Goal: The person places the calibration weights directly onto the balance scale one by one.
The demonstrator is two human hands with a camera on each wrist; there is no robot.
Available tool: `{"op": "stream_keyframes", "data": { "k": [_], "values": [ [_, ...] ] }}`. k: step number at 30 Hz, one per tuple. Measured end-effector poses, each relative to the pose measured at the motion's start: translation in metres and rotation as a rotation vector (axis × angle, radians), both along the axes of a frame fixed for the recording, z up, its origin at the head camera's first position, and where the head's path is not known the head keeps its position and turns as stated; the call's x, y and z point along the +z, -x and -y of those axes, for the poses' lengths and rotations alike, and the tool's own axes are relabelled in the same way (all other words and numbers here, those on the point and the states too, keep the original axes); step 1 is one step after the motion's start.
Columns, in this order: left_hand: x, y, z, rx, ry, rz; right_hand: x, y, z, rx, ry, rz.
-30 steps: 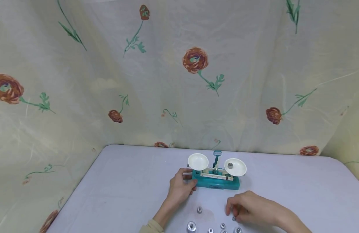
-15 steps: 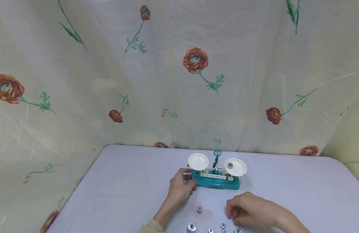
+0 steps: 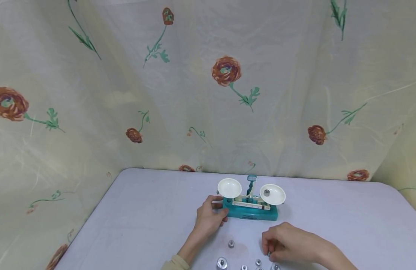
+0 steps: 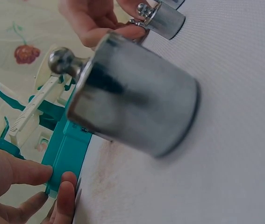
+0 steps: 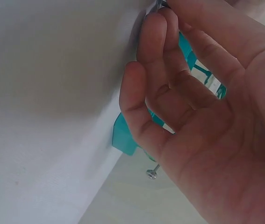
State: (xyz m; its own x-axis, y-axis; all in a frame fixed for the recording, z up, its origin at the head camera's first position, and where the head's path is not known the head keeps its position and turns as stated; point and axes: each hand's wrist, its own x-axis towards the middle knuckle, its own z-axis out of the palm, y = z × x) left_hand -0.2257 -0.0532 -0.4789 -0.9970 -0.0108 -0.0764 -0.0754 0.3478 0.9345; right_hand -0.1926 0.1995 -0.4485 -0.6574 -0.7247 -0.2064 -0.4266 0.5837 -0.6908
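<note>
A pale, translucent curtain printed with red-brown flowers (image 3: 181, 93) hangs behind the desk covered in white cloth (image 3: 144, 225). Near the desk's far edge stands a teal plastic two-pan balance with a white graduated beam (image 3: 250, 213).

Both hands are at work, and I take the step to be picking out a small weight while the balance is steadied. The left hand (image 3: 208, 217) reaches forward from the near side, its thumb and fingers gripping the left end of the teal base. The right hand (image 3: 290, 242) comes in low from the right, knuckles up and fingers bent, with the thumb opposing them.

The balance's left round white plastic pan (image 3: 229, 188) is bare; its right round white plastic pan (image 3: 273, 195) carries a short grey metal weight (image 3: 267, 192).

Below the balance stand more knobbed metal cylinders: a broad silver weight (image 3: 222, 263), a slimmer silver weight (image 3: 231, 244) set nearer the base, and little silver ones (image 3: 258, 262) partly cut off at the view's bottom edge. Smallest to my eye is the tiny silver metal weight (image 3: 269, 254) pinched between the right fingers and thumb, down by the cloth. Lifting it would call for a firm, narrow pinch that clears its neighbours.
</note>
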Motion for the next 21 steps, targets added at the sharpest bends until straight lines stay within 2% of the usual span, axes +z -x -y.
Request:
{"op": "stream_keyframes", "data": {
  "k": [9, 16, 21],
  "values": [
    [0.0, 0.0, 0.0, -0.006, -0.004, -0.01, 0.005, 0.001, 0.0, 0.031, 0.014, -0.059],
    [0.001, 0.001, 0.0, -0.007, -0.006, -0.006, 0.01, 0.002, 0.0, 0.016, -0.014, -0.137],
    [0.0, 0.001, 0.0, 0.0, -0.004, 0.002, 0.017, 0.002, 0.003, 0.011, -0.037, -0.138]
  ]
}}
